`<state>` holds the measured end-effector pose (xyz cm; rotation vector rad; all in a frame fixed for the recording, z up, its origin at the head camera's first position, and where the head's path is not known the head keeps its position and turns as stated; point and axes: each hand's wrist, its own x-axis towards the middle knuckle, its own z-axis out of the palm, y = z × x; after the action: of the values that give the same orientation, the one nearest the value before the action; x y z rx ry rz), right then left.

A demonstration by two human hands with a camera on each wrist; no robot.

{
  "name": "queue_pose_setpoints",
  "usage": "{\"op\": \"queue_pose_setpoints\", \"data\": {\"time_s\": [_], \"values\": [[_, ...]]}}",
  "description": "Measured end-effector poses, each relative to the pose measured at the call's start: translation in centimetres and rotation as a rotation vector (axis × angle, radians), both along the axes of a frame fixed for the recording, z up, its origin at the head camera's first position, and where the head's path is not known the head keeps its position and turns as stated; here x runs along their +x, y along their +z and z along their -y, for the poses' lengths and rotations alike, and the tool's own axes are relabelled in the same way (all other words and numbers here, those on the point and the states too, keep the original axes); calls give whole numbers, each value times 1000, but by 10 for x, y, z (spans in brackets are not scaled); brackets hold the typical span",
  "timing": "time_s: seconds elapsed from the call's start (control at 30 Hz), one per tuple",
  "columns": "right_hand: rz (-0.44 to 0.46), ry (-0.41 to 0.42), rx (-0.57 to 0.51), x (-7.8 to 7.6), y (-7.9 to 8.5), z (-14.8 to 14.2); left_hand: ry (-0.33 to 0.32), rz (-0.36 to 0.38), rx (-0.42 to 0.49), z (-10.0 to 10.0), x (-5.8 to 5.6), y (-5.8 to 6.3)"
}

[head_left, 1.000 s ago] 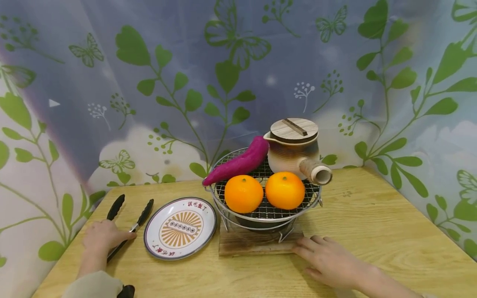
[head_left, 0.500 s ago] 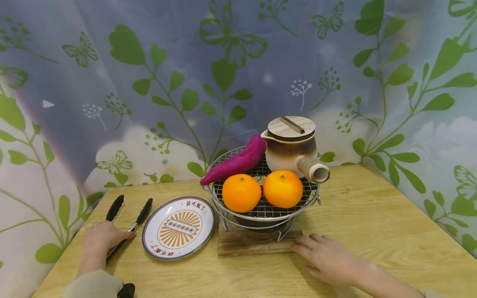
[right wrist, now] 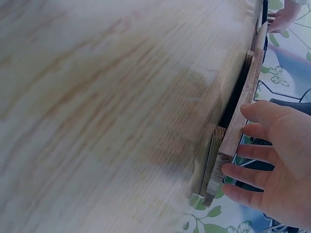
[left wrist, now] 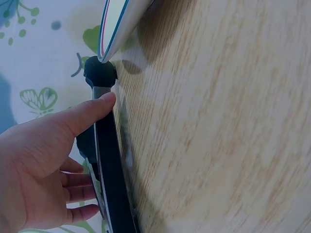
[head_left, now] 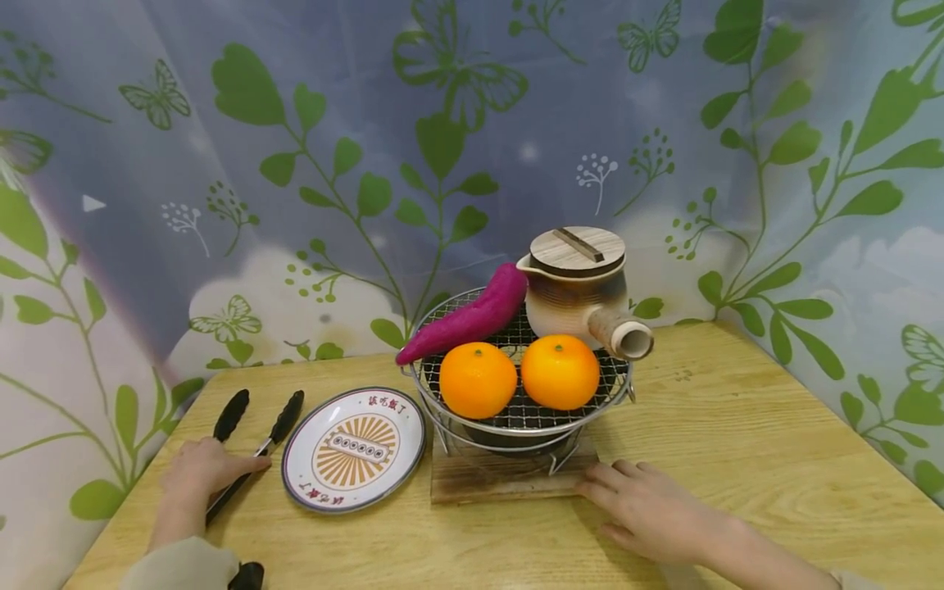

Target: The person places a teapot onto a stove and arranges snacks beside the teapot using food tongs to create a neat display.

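In the head view my left hand lies across a pair of tongs with black handles, spread in a V. In the left wrist view the thumb presses one arm of the tongs and the bent fingers meet the other. My right hand touches the near right corner of a wooden board, its fingers loosely extended. A wire grill stands on that board. It carries two oranges, a purple sweet potato and a clay teapot with a wooden lid.
A white plate with a dark rim and a sunburst print lies between the tongs and the board. A patterned cloth hangs behind the wooden table. A dark object shows by the left sleeve.
The left hand has shifted very slightly left, and the tongs have turned a little with it. The right hand stays on the board. The head view has tilted slightly.
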<state>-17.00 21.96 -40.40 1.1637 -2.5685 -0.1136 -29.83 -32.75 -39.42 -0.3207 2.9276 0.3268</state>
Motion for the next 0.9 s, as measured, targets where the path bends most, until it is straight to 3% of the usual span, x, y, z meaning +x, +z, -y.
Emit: {"op": "queue_pose_setpoints", "data": {"time_s": [0.5, 0.7, 0.9], "values": [[34, -7, 6, -1, 1, 1, -140, -114, -46, -8, 6, 15], [52, 2, -49, -1, 2, -2, -182, -212, -59, -18, 4, 17], [6, -23, -99, -1, 2, -14, -235, -320, -68, -31, 2, 24]]}}
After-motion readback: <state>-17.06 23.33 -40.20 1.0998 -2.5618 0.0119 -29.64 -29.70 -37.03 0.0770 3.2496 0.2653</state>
